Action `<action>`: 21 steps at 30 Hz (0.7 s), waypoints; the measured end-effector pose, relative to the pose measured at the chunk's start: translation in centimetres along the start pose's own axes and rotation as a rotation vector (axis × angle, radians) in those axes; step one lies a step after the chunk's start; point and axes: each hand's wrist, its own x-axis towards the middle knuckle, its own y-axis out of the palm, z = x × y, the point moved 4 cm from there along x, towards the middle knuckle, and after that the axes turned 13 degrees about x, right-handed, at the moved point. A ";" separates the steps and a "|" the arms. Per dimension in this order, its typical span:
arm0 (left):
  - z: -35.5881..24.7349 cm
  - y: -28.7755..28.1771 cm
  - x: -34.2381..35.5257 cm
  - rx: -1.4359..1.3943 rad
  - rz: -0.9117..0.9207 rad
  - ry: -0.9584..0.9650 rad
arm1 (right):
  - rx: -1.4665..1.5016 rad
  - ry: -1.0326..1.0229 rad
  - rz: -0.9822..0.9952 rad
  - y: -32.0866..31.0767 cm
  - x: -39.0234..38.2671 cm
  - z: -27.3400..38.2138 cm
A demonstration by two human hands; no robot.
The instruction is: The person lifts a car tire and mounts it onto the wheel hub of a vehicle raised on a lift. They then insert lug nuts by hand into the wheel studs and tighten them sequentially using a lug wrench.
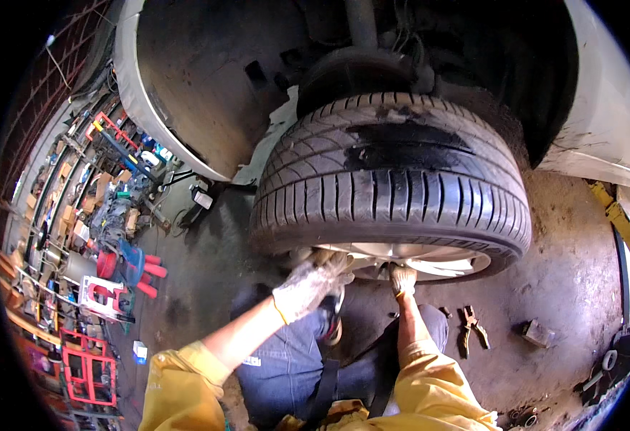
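Observation:
A large black tyre [390,201] with dark smears on its tread sits in a car's wheel well, its silver rim [448,262] at the bottom. My left hand [305,287], in a pale stained glove, is at the rim's lower left, fingers curled on something I cannot make out. My right hand [404,280], also gloved, reaches to the middle of the rim, its fingers bent in; what they grip is hidden. Pliers [475,332] lie on the floor to the right of my right arm.
Pale body panels [604,86] surround the wheel well. A small block [538,333] lies on the floor [509,302]. At left are shelves [60,208] crowded with tools and boxes, a red metal frame [88,370] and red-handled equipment [146,276]. A yellow metal piece [627,237] stands at right.

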 end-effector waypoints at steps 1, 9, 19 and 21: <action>0.3 -0.5 -0.2 -0.721 0.084 -0.201 | 0.007 0.016 0.093 0.3 0.0 -0.1; -7.5 -2.1 3.7 -0.892 -0.017 0.107 | -0.052 0.035 0.101 0.8 0.3 0.6; -6.3 5.0 15.0 0.049 0.331 0.384 | 0.248 0.418 0.432 -2.9 1.2 2.0; -6.6 5.5 15.5 -0.080 0.247 0.444 | 0.213 0.403 0.396 -1.3 1.3 1.5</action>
